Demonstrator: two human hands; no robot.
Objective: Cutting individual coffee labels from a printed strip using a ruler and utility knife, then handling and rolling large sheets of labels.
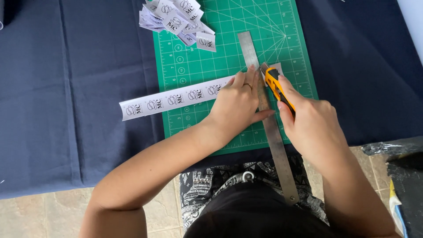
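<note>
A white paper strip (176,98) lies across the green mat (211,66), its left end hanging over onto the blue cloth (66,88). The left hand (235,105) presses flat, fingers spread, on the strip and the steel ruler (269,123) crossing it. The right hand (308,121) grips an orange knife (275,83) against the ruler's edge, with cut labels (176,20) piled at the mat's top

The left hand (235,103) is pressing a steel ruler (266,119) and a printed paper strip (176,98) flat on the green cutting mat (211,61), while the right hand (310,123) is holding a yellow utility knife (275,83) against the ruler's edge; cut labels (178,20) are lying piled at the mat's top.
</note>
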